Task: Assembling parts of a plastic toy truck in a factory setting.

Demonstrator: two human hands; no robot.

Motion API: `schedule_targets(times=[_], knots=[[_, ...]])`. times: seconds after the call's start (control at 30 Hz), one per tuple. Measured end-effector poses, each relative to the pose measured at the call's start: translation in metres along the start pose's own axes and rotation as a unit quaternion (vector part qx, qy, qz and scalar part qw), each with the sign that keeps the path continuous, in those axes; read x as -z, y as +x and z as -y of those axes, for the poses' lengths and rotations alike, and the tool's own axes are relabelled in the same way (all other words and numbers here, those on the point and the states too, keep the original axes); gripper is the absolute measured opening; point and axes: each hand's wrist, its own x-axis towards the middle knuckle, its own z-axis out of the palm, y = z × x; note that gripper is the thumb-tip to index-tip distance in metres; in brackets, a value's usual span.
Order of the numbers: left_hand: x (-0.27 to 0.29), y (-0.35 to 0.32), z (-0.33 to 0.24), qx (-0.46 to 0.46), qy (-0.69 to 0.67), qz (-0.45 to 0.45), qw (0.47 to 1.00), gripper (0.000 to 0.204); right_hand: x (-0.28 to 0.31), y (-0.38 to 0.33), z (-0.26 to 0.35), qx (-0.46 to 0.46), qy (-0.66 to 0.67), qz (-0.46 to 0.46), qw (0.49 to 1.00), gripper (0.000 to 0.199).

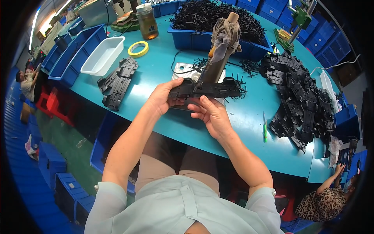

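Turquoise worktable (245, 134) curves across the room, with stacked blue crates (333, 45) beyond its far right side. Far edge: blue bin (191, 40) heaped with thin black pieces (194, 15). At left, a jar (147, 25) of amber liquid, a roll of yellow tape (137, 55), a shallow white tray (102, 58) and a small group of black moulded pieces (120, 84) on the tabletop.

Work position: black moulded part (208, 91) is held level at the table's near side, in front of a column (214, 70) topped with wrapped cloth (228, 37). Contact between part and column: cannot tell. Metal plate (180, 69) shows behind the part.

Left hand (160, 96): closed around the part's left end, thumb above, fingers below. Right hand (213, 115): thumb tip at the near edge, around mid-length, other fingers loosely curled; cannot tell whether it grips or only touches.

Right side: large pile of similar black mouldings (298, 97); green-handled tool (265, 134) lies between pile and right hand. One co-worker (323, 202) at lower right, another person (28, 82) at far left near red stools (58, 107).
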Motion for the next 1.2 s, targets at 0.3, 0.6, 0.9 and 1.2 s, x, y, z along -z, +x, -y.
schedule_targets(times=[0.3, 0.6, 0.9, 1.2], knots=[[-0.0024, 0.0002, -0.0008, 0.0, 0.004, -0.002, 1.0, 0.037, -0.0039, -0.003, 0.0034, -0.005, 0.005, -0.006, 1.0, 0.036], [-0.0074, -0.0014, -0.0022, -0.013, -0.021, -0.019, 1.0, 0.03, -0.0078, -0.005, 0.0058, -0.011, 0.008, -0.022, 1.0, 0.035], [-0.0067, -0.0012, -0.0028, -0.004, -0.017, -0.018, 1.0, 0.028, -0.0091, -0.0029, 0.0071, -0.006, -0.006, -0.02, 1.0, 0.034], [-0.0095, -0.0036, -0.004, -0.006, -0.027, -0.019, 0.999, 0.027, -0.0077, -0.001, 0.0047, 0.002, -0.002, -0.023, 1.0, 0.032]])
